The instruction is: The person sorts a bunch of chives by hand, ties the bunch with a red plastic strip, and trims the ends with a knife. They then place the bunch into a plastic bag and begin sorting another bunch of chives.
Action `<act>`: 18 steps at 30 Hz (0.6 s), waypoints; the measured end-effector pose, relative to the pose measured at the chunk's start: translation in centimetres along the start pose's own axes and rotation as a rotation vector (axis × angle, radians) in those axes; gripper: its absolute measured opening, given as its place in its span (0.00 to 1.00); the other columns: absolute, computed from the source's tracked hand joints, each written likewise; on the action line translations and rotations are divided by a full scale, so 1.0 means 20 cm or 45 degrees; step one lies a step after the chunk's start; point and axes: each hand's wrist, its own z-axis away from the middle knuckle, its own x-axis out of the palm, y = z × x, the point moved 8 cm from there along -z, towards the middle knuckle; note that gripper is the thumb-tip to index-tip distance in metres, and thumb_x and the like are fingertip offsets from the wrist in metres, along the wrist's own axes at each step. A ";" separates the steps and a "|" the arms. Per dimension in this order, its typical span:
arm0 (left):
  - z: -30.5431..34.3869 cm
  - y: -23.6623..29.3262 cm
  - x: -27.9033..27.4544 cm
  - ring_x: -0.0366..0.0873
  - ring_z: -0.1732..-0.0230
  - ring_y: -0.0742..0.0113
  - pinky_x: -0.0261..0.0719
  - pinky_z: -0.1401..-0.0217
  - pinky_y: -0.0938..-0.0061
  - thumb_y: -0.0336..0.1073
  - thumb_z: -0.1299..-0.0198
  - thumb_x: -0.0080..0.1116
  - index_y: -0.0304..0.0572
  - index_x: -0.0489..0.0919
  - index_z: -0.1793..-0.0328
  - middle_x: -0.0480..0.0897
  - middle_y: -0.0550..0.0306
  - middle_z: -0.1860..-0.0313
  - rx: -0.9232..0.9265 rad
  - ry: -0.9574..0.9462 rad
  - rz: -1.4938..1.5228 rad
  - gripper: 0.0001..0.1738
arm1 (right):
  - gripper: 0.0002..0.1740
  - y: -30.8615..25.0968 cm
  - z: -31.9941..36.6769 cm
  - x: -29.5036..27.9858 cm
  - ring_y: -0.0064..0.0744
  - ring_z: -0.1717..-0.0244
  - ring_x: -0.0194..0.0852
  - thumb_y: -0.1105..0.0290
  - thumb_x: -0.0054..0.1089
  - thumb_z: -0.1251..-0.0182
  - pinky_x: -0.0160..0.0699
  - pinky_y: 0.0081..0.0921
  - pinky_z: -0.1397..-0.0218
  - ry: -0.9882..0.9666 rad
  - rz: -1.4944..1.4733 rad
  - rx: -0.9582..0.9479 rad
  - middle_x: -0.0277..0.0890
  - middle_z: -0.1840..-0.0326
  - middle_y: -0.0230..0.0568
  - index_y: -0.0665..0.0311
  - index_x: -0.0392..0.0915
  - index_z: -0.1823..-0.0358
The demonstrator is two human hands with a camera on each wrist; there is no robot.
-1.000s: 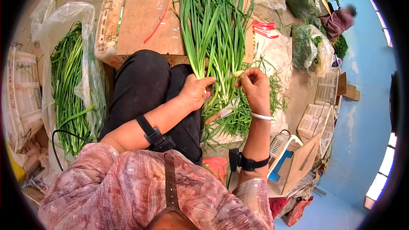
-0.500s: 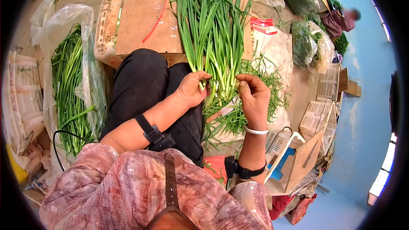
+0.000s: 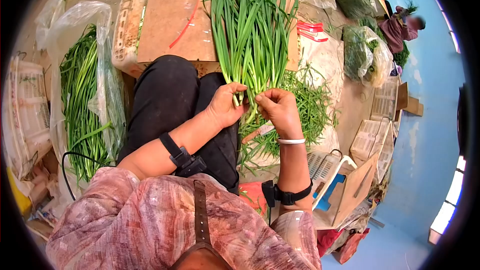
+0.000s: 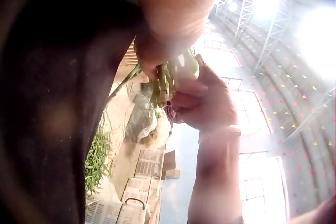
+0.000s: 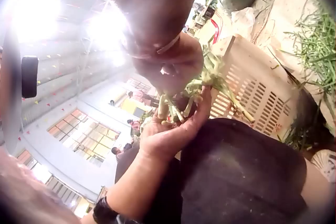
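Observation:
A big bunch of garlic greens (image 3: 255, 35) lies with its leaves pointing away and its pale stalk ends toward me. My left hand (image 3: 227, 104) holds several stalks at the bunch's left side, the thumb lying across them. Beside it, my right hand (image 3: 281, 110) pinches a stalk near its base between thumb and fingertips. In the right wrist view, stalk ends (image 5: 176, 109) show between the left hand's thumb and fingers. Below the hands, a knife (image 3: 267, 127) with a wooden handle lies on green trimmings (image 3: 312, 95).
A board (image 3: 170, 30) on a crate supports the leaves, with red ties (image 3: 310, 31) to the right. At left, a clear bag (image 3: 112, 100) contains more greens. Plastic crates (image 3: 370, 137) and filled bags (image 3: 357, 52) stand at right. Another person (image 3: 397, 32) is near the blue wall.
The right hand, earlier raised at the bunch's right with a pale bit in its fingertips, has moved left to the middle stalks, close to the left hand. The left hand has barely moved.

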 end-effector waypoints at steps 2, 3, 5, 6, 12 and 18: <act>-0.01 -0.02 0.00 0.75 0.62 0.60 0.74 0.53 0.63 0.32 0.45 0.47 0.40 0.74 0.64 0.78 0.55 0.65 -0.069 -0.109 0.034 0.06 | 0.08 0.03 -0.01 0.00 0.16 0.87 0.62 0.74 0.60 0.43 0.58 0.16 0.85 -0.018 -0.083 0.014 0.71 0.84 0.31 0.71 0.75 0.76; 0.00 -0.02 0.03 0.75 0.62 0.60 0.74 0.53 0.63 0.32 0.45 0.47 0.40 0.74 0.64 0.78 0.55 0.65 -0.069 -0.108 0.035 0.06 | 0.08 0.04 -0.01 0.00 0.16 0.87 0.61 0.74 0.60 0.42 0.58 0.16 0.85 -0.031 -0.171 0.027 0.70 0.84 0.31 0.71 0.75 0.76; 0.00 -0.03 0.03 0.71 0.68 0.67 0.72 0.62 0.71 0.37 0.45 0.52 0.47 0.75 0.66 0.77 0.62 0.70 -0.005 0.054 -0.086 0.04 | 0.08 0.05 -0.01 0.00 0.16 0.87 0.61 0.73 0.60 0.42 0.58 0.16 0.85 -0.037 -0.222 0.070 0.70 0.85 0.31 0.71 0.75 0.76; 0.01 -0.03 0.05 0.71 0.68 0.67 0.72 0.62 0.71 0.37 0.45 0.52 0.47 0.75 0.66 0.77 0.62 0.70 -0.006 0.055 -0.087 0.04 | 0.08 0.06 -0.01 0.00 0.16 0.87 0.61 0.73 0.59 0.42 0.58 0.16 0.85 -0.042 -0.270 0.113 0.70 0.85 0.31 0.71 0.75 0.75; 0.01 -0.02 0.03 0.72 0.66 0.68 0.73 0.59 0.71 0.38 0.43 0.54 0.49 0.75 0.62 0.78 0.63 0.65 0.053 0.095 -0.158 0.06 | 0.07 0.03 -0.02 -0.03 0.14 0.87 0.60 0.74 0.58 0.41 0.58 0.15 0.84 0.066 -0.066 -0.097 0.69 0.84 0.29 0.70 0.74 0.75; 0.02 -0.02 0.05 0.76 0.57 0.61 0.73 0.46 0.64 0.32 0.41 0.50 0.35 0.75 0.57 0.80 0.51 0.63 -0.005 -0.069 -0.011 0.09 | 0.04 -0.09 -0.01 -0.06 0.14 0.83 0.63 0.76 0.56 0.41 0.61 0.14 0.81 0.202 0.174 -0.394 0.70 0.83 0.29 0.70 0.75 0.72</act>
